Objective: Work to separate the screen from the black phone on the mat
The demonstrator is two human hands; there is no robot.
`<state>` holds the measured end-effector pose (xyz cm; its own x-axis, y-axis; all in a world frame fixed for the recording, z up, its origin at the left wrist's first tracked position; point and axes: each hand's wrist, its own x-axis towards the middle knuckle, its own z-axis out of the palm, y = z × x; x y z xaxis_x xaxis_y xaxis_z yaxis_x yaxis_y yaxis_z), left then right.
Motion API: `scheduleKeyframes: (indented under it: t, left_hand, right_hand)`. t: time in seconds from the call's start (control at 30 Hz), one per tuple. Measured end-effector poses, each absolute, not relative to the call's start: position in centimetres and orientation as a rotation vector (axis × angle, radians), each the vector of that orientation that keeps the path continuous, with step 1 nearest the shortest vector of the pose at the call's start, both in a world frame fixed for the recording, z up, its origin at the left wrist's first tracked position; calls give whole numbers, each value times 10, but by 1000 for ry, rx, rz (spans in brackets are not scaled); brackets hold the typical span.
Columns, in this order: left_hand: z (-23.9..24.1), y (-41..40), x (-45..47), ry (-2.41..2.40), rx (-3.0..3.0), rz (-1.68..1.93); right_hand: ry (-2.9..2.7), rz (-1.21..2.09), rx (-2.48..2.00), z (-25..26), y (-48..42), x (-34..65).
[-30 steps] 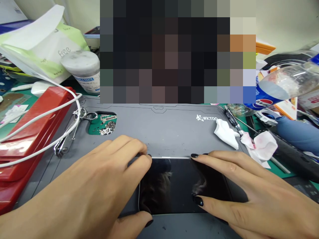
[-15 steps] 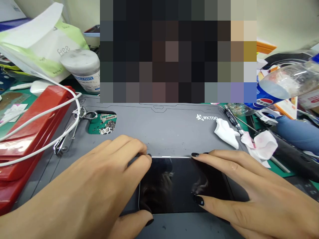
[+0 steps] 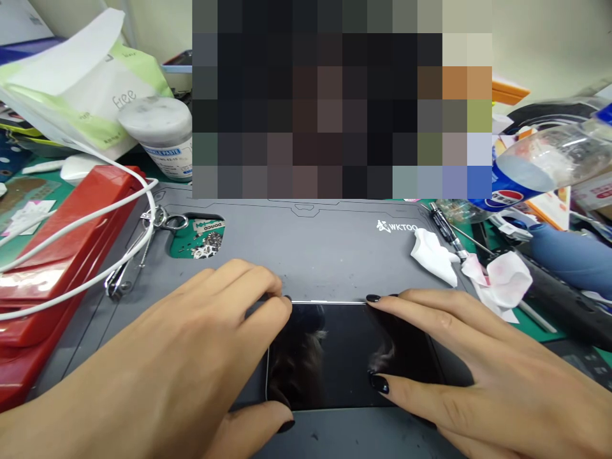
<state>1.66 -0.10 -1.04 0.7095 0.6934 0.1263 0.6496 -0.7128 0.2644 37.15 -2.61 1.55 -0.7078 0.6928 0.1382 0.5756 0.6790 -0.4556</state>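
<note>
A smartphone (image 3: 344, 357) with a dark, glossy screen lies flat on the grey work mat (image 3: 306, 255), its long side across my view. My left hand (image 3: 220, 325) grips its left end, fingers curled over the far edge and thumb at the near left corner. On the right end, my right hand (image 3: 482, 357) has its fingertips along the far edge and its thumb on the screen near the close edge. The palm and fingers of my right hand hide the phone's right end. Reflections show in the glass.
To the left are a red tool box (image 3: 71, 268), a white cable (image 3: 86, 284), scissors (image 3: 165, 220) and a paste jar (image 3: 162, 137). Small metal parts (image 3: 208, 245) sit in the mat's cutout. At right are crumpled tissues (image 3: 435, 255), a pen (image 3: 444, 226) and a bottle (image 3: 535, 166).
Both hands keep their hold on the smartphone with hardly any movement. The view has shifted very slightly.
</note>
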Motion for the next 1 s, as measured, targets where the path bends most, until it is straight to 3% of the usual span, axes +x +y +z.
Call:
scheduleKeyframes:
  t: [1.0]
  left_hand:
    - [-18, -8, 11, 1087, 2672, 394]
  right_hand:
    - [-2718, 435, -988, 15, -29, 369]
